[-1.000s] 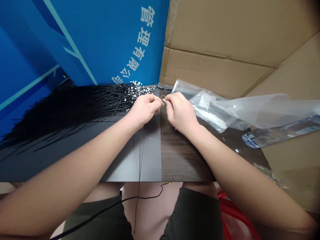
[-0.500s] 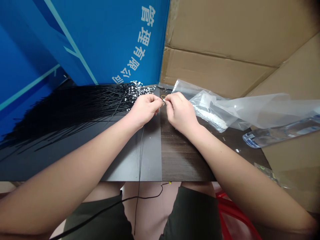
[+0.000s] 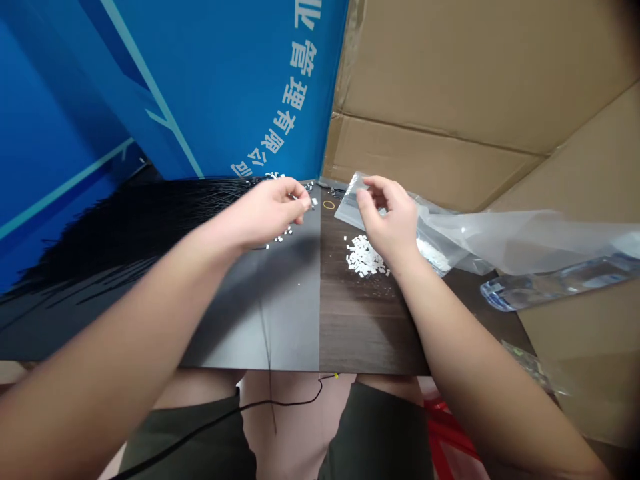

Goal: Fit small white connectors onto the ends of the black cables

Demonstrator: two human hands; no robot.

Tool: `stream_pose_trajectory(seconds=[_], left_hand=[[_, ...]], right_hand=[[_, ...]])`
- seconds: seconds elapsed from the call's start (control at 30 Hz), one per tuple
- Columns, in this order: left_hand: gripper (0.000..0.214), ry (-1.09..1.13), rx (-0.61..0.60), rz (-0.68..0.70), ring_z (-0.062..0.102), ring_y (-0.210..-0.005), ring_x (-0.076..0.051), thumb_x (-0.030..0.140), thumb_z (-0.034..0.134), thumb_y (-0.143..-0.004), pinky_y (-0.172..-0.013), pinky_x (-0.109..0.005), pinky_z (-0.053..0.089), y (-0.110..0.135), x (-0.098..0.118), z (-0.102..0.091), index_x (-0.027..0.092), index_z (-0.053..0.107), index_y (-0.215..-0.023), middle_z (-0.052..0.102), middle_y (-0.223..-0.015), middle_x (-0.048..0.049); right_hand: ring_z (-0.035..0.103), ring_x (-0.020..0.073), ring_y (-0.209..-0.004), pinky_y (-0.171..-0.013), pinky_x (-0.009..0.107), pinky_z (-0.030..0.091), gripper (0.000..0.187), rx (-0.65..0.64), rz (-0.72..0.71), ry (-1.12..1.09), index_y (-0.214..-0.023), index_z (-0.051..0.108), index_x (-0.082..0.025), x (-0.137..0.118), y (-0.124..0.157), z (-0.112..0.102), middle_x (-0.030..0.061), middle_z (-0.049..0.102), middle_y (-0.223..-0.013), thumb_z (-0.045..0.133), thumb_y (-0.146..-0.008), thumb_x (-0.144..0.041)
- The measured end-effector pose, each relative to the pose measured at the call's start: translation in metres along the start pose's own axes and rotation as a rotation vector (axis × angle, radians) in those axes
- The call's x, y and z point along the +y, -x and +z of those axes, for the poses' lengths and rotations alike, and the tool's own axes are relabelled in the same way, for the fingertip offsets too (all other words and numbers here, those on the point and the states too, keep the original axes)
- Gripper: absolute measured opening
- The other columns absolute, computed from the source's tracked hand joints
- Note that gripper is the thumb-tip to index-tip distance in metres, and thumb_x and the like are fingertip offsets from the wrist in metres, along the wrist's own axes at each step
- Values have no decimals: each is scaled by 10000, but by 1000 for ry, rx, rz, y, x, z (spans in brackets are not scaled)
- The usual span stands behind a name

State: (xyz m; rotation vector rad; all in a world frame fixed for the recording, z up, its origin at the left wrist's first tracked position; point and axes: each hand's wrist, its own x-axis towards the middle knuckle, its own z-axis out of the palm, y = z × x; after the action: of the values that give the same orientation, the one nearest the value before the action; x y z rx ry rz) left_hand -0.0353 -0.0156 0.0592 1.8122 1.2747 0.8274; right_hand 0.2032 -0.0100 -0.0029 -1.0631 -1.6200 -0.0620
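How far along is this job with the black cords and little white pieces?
Looks done: a large fan of black cords on the tabletop, with white tips at their ends. In hand: the left hand pinches a small white piece; the right hand is at a clear plastic bag. Left: a heap of loose white pieces.

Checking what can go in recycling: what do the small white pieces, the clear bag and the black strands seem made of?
The small white pieces look like hard, matte plastic, judging by their crisp, blocky edges, though they are too small to be sure. The clear bag seems thin, glossy plastic film, creased and see-through. The black strands look like smooth, flexible plastic, thin and slightly bending.
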Motion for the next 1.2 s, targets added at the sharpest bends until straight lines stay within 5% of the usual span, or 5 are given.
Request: stream_pose_trajectory(seconds=[0.3, 0.5, 0.77, 0.9, 1.2], left_hand=[[764, -1172, -77, 114, 593, -1330, -379, 436, 140, -1027, -1040, -572, 354, -87, 41, -103, -32, 632, -1377, 629, -1124, -45], [501, -1144, -42, 91, 494, -1473, -452, 285, 574, -995, -1203, -639, 299, -85, -37, -34, 149, 636, -1474, 578, -1554, -225], [442, -819, 96, 564, 575, -1217, -339, 65, 489, -900, -1051, -521, 358, 3, -28, 72, 171, 713, -1266, 698, -1285, -162], [290, -746, -303, 821, 605, -1055, -269, 145, 497, -982, -994, -462, 394, 3, -34, 84, 201, 775, -1044, 734, -1099, -79], [334, -593, -220, 711, 621, -1092, -261, 171, 483, -1021, -945, -432, 428, 0, -39, 81, 210, 791, -1143, 745, -1194, -74]], right_hand=[[665, 217, -812, -817, 395, 512, 192, -21, 166, 112, -916, 728, -211, 18, -4, -4, 71, 751, -892, 569, -985, -293], [706, 263, -974, -926, 407, 521, 229, -183, 335, 259, -998, 765, -200, 22, -4, -3, 102, 795, -1036, 546, -986, -265], [739, 302, -1132, -901, 371, 534, 345, -728, 255, 774, -1200, 799, -199, 22, -64, 50, 146, 802, -1246, 492, -1063, -278], [717, 354, -1207, -1002, 402, 501, 292, -812, 200, 874, -1141, 815, -86, 41, -80, 85, 256, 785, -1242, 594, -1014, -228], [700, 375, -1194, -1000, 444, 500, 349, -744, 181, 898, -1152, 795, -58, 57, -70, 97, 279, 751, -1233, 487, -1015, -150]])
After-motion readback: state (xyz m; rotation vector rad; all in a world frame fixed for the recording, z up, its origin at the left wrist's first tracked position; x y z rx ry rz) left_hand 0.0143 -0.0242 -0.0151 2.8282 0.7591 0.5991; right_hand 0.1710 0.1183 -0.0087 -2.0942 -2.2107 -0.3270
